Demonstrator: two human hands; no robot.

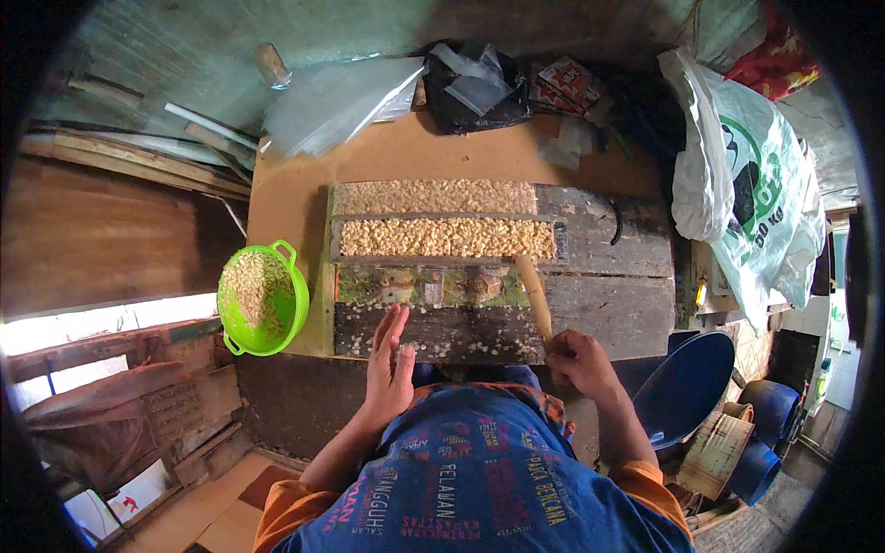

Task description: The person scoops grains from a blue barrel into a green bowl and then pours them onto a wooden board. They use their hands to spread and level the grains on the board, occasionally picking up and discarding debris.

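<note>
Pale soybean-like beans point(449, 237) fill a long, narrow wooden frame point(442, 260) lying across dark boards. Behind the frame lies another strip of beans point(432, 197), seemingly under clear plastic. My right hand point(579, 361) grips the near end of a flat wooden stick point(536, 297), whose far end reaches the frame's near edge at the right. My left hand point(393, 359) is held above the boards' near edge, fingers apart and holding nothing. Loose bean bits point(442, 332) lie scattered over the dark board between the hands.
A green plastic colander point(303, 304) with more beans stands at the table's left edge. Clear plastic sheets point(332, 104) and a black plastic bag point(477, 90) lie at the back. A large white sack point(753, 173) stands at right, above blue barrels point(771, 408).
</note>
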